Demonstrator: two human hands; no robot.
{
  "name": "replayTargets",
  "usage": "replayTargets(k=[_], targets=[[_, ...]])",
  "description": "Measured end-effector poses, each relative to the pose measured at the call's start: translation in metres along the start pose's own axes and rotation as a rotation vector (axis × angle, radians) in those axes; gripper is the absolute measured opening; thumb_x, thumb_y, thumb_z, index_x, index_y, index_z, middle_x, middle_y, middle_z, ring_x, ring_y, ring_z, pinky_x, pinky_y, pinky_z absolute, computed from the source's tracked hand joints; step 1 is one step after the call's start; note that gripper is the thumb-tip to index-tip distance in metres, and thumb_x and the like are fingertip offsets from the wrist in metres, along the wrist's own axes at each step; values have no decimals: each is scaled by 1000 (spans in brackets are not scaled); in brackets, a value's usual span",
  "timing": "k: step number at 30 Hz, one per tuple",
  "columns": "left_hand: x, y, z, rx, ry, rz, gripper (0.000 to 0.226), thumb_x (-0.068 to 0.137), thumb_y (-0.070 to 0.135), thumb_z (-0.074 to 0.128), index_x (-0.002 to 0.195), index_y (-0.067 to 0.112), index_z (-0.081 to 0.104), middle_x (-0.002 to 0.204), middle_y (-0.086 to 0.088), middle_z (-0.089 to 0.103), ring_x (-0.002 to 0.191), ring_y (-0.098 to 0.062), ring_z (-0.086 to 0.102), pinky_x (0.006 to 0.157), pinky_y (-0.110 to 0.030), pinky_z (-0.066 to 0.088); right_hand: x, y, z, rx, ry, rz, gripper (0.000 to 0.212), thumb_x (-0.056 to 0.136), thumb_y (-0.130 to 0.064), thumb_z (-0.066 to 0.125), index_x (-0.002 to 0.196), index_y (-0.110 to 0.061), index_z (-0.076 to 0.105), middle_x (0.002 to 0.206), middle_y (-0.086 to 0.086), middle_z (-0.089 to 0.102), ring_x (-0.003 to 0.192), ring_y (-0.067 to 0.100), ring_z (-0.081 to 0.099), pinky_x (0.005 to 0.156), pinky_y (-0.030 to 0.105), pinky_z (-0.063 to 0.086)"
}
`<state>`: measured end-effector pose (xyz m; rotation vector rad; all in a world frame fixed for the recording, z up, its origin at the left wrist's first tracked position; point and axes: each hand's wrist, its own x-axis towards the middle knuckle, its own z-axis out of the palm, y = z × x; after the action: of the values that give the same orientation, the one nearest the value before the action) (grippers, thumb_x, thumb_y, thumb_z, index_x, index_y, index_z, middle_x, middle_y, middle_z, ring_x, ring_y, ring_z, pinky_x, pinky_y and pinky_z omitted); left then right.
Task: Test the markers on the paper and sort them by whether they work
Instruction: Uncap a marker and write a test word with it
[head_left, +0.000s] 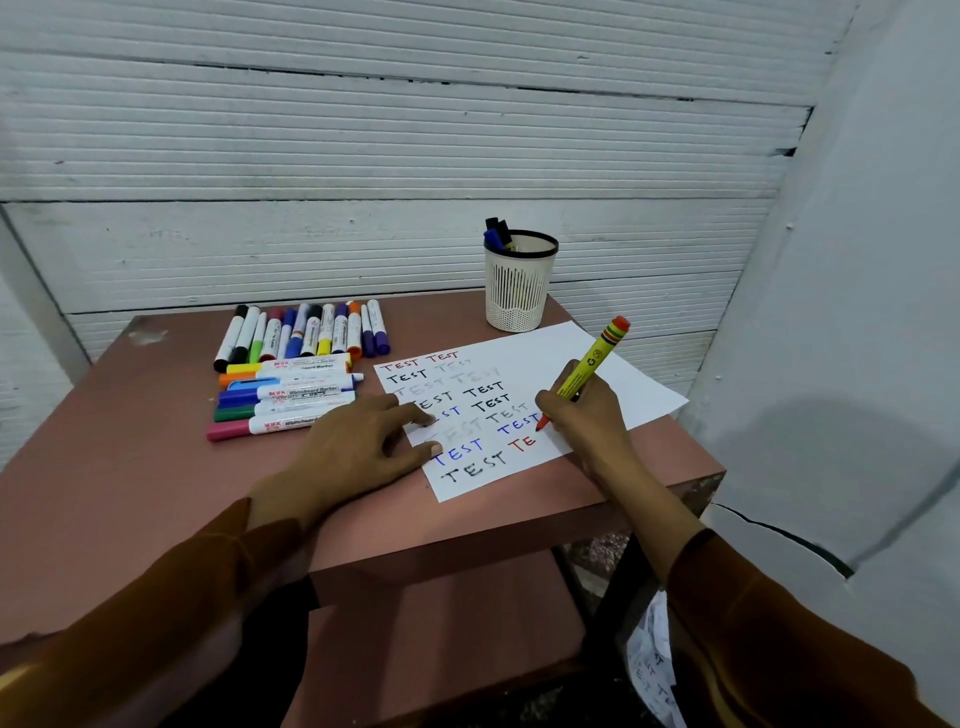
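A sheet of white paper (597, 358) lies on the pink surface (130, 441). The word TEST is written on it many times in red, black, blue and pale grey. The right hand (582, 410) grips a fat yellow marker (584, 371), with its fingers curled tight around it. The marker's red tip touches the paper just after the red letters "TE" (522, 443) in the bottom row. Its orange end points up toward 1 o'clock. The left hand (358, 441) lies flat at the paper's edge, at 9 o'clock from the red letters. Its fingers are straight and spread a little, and the fingertips press on the paper. A row of markers (306, 335) lies side by side at 10 o'clock from the paper. Just below that row, more markers (285, 395) lie sideways in a stack. A white cup (517, 291) stands at 12 o'clock from the paper, touching its top edge. A few dark markers (497, 234) stick out of the cup.
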<state>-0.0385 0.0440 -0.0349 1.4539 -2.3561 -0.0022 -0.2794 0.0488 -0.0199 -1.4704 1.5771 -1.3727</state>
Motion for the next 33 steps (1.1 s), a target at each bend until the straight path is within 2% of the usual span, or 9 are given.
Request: replayTargets(k=[5, 11, 16, 21, 24, 26, 33], targets=[[0, -1, 0, -2, 1, 6, 73, 68, 78, 20, 118, 39, 56, 90, 9, 56, 80, -6, 48, 60, -25, 41, -1, -2, 0, -14, -8, 1, 30, 79, -4, 61, 63, -14, 38, 56, -1, 45, 50, 7, 44, 47, 12, 34], [0, -1, 1, -5, -1, 8, 73, 68, 78, 21, 118, 39, 56, 92, 10, 55, 80, -6, 48, 60, -23, 40, -2, -3, -1, -10, -31, 12, 29, 79, -4, 60, 64, -13, 37, 57, 2, 44, 52, 13, 44, 52, 22, 35], [0, -1, 1, -1, 3, 9, 72, 68, 78, 21, 118, 39, 56, 90, 11, 54, 80, -6, 46, 60, -24, 40, -2, -3, -1, -5, -21, 8, 32, 77, -2, 59, 62, -15, 34, 56, 0, 39, 52, 13, 40, 53, 24, 34], [0, 0, -1, 17, 3, 16, 74, 68, 78, 19, 119, 39, 56, 92, 10, 54, 79, -5, 46, 59, -22, 40, -3, -3, 0, -7, -32, 10, 32, 77, -2, 60, 63, -15, 34, 57, 0, 38, 53, 13, 39, 54, 24, 34], [0, 0, -1, 23, 0, 18, 75, 68, 79, 18, 119, 39, 55, 90, 11, 54, 78, -5, 47, 60, -23, 41, -2, -2, -2, 7, 21, 10, 32, 78, -3, 60, 62, -14, 35, 55, -1, 41, 51, 11, 42, 52, 20, 36], [0, 0, -1, 23, 1, 17, 75, 68, 79, 18, 119, 39, 55, 90, 11, 53, 77, -5, 46, 58, -22, 39, -1, -2, -2, 21, 55, 9, 32, 78, -3, 61, 61, -14, 36, 55, -1, 43, 52, 10, 44, 54, 22, 36], [-1, 0, -1, 16, 5, 15, 75, 68, 79, 19, 119, 38, 56, 88, 11, 53, 76, -6, 46, 59, -24, 41, -1, -3, 0, 0, 30, 25, 30, 79, -4, 61, 63, -13, 37, 58, 0, 45, 52, 9, 47, 51, 19, 36]])
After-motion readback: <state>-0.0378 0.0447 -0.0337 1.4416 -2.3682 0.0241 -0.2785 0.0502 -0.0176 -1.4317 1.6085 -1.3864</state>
